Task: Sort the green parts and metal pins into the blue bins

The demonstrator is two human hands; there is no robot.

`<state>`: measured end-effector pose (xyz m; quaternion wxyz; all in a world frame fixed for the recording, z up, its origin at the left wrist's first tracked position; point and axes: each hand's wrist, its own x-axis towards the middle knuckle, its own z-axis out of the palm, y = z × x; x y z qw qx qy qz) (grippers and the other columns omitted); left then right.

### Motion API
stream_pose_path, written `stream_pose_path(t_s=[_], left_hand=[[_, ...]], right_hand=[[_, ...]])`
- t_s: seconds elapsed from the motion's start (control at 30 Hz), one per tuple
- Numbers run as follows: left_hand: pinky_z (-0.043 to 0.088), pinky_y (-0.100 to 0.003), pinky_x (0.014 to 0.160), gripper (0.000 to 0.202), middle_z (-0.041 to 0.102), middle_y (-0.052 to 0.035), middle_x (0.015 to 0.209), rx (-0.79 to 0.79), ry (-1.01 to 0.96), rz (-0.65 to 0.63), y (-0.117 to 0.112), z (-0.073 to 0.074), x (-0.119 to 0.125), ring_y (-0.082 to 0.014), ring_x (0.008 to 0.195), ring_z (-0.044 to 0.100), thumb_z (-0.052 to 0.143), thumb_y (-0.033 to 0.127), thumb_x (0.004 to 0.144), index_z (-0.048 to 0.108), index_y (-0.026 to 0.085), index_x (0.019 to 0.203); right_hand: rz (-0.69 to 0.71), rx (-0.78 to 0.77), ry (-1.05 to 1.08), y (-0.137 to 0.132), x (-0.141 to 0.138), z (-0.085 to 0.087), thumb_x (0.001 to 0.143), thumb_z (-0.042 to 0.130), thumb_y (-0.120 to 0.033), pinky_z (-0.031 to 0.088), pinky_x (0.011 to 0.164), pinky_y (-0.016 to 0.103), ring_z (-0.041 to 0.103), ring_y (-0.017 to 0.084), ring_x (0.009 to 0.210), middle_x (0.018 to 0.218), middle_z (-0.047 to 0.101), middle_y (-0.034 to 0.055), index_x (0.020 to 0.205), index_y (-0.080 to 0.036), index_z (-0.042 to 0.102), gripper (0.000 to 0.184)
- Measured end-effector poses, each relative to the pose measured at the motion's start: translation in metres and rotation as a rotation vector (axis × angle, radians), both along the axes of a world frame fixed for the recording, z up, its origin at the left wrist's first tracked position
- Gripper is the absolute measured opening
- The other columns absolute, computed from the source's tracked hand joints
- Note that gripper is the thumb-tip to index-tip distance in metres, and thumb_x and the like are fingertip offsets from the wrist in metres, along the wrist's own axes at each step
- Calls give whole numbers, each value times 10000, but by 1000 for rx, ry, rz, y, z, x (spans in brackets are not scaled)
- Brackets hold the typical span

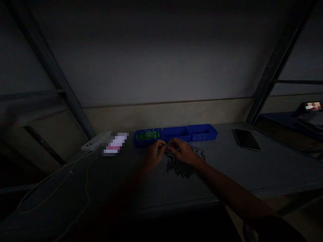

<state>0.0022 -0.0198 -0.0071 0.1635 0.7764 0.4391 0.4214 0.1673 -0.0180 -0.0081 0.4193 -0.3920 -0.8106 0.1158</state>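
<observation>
My left hand (154,154) and my right hand (182,151) meet over the middle of the grey table, fingers closed in pinches. Between their fingertips is a small, shiny metal-looking piece (167,145), too dark and small to name. Under and beside my right hand lies a pile of small metallic parts (182,169), partly covered by that hand and forearm. Just behind the hands stands a row of blue bins: the left bin (134,142) has green pieces (148,135) in it, and beside it are the middle bin (176,134) and the right bin (203,131).
On the table's right lies a dark tablet or phone (246,139). At the left are a white device (94,143) with cables (87,181) and a lit, blurred screen (116,144). Metal frame posts (268,70) rise at both sides, before a wall (161,67).
</observation>
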Motion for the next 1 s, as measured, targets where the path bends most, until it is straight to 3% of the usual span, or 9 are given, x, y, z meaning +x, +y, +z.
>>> stream_pose_path(t_s=[0.2, 0.37, 0.47, 0.63, 0.77, 1.0], left_hand=[[446, -256, 700, 179, 619, -22, 767, -39, 71, 7, 4, -4, 0, -144, 736, 586, 408, 289, 851, 549, 179, 867], [439, -303, 767, 174, 620, -47, 838, -8, 278, -46, 3, -6, -5, -188, 842, 566, 529, 197, 766, 590, 182, 928], [415, -331, 835, 181, 617, -44, 907, 17, 419, -109, 1, -5, -8, -207, 915, 540, 559, 172, 738, 610, 215, 907], [377, -355, 903, 100, 604, -36, 927, 31, 516, -135, 0, -5, -10, -204, 935, 529, 566, 221, 756, 603, 219, 848], [403, -345, 833, 88, 595, -39, 914, 37, 596, -103, 0, -6, -10, -212, 922, 516, 554, 255, 769, 596, 208, 830], [392, -326, 827, 127, 618, -42, 852, 43, 554, -80, 3, -7, -7, -181, 853, 529, 473, 226, 824, 584, 174, 796]], right_hand=[[-74, 98, -108, 12, 7, 2, 841, 519, -307, 413, 756, 282, 540, 159, 808, 833, 612, 52, 868, -182, 615, 160], [-442, 81, -185, 40, 18, 0, 838, 503, -394, 385, 816, 371, 489, 230, 931, 923, 607, 97, 882, -199, 658, 252], [-535, 14, -234, 48, 19, -2, 827, 510, -400, 373, 802, 408, 458, 270, 1001, 970, 611, 108, 888, -217, 673, 253], [-514, -151, -265, 53, 14, 4, 817, 494, -356, 330, 826, 444, 469, 284, 1024, 950, 653, 94, 889, -239, 697, 245], [-516, -322, -342, 56, 6, 15, 816, 445, -306, 284, 871, 438, 505, 262, 1014, 888, 678, 90, 864, -221, 708, 281], [-460, -324, -432, 48, 11, 17, 874, 345, -334, 285, 895, 388, 522, 226, 1024, 967, 670, 82, 906, -216, 691, 367]])
